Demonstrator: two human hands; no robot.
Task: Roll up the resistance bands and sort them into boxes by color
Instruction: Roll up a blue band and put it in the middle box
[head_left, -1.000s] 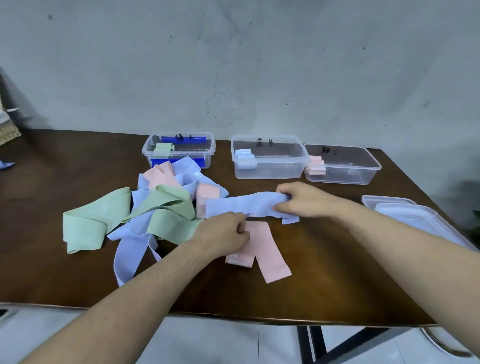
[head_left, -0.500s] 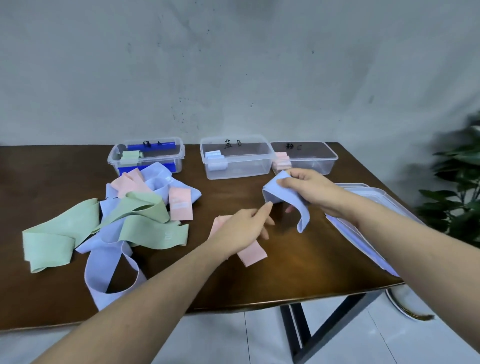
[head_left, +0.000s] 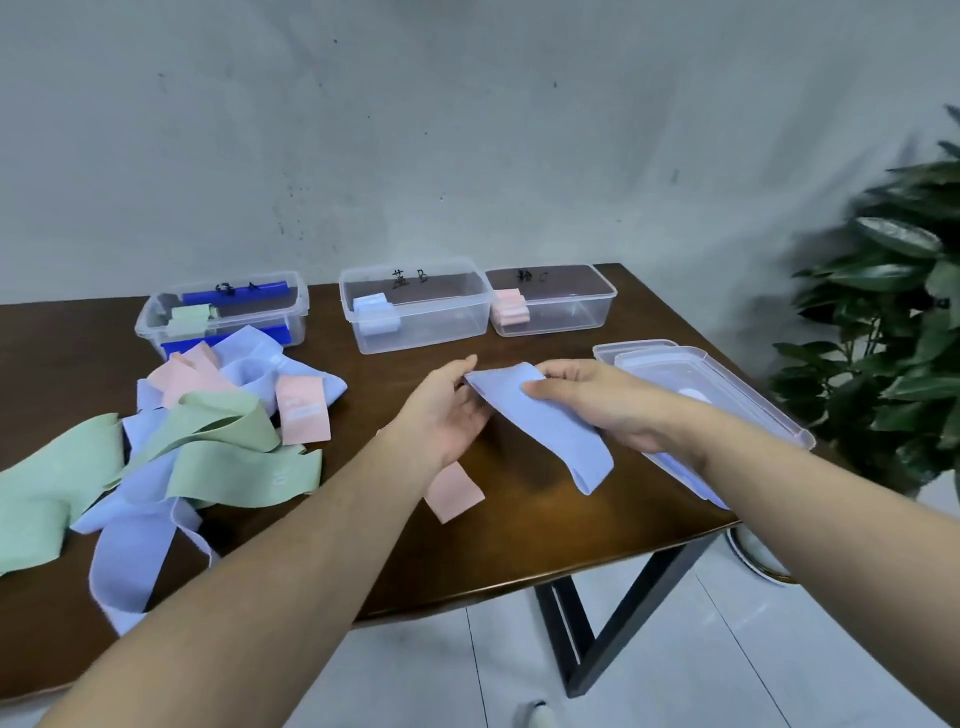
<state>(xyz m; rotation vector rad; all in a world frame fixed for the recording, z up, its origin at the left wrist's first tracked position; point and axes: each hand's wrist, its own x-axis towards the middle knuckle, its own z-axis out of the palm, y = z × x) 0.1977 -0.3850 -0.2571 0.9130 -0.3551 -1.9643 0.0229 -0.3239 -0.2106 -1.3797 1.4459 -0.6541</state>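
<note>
A light blue band hangs flat between both hands above the table. My right hand pinches its upper end with the thumb on top. At the same end, my left hand touches the band with its fingertips, palm up. A pink band lies on the table under my left wrist. At the left sits a tangled pile of green, blue and pink bands. Three clear boxes line the back: one with green rolls, one with blue rolls, one with pink rolls.
Clear lids are stacked at the table's right edge, just beyond my right hand. A potted plant stands off the table's right side. The dark wooden table ends close in front, with a tiled floor below.
The blue band has been lifted off the pile and carried right. My left hand let go of the pink band and came up to the blue band's end. The view swung right.
</note>
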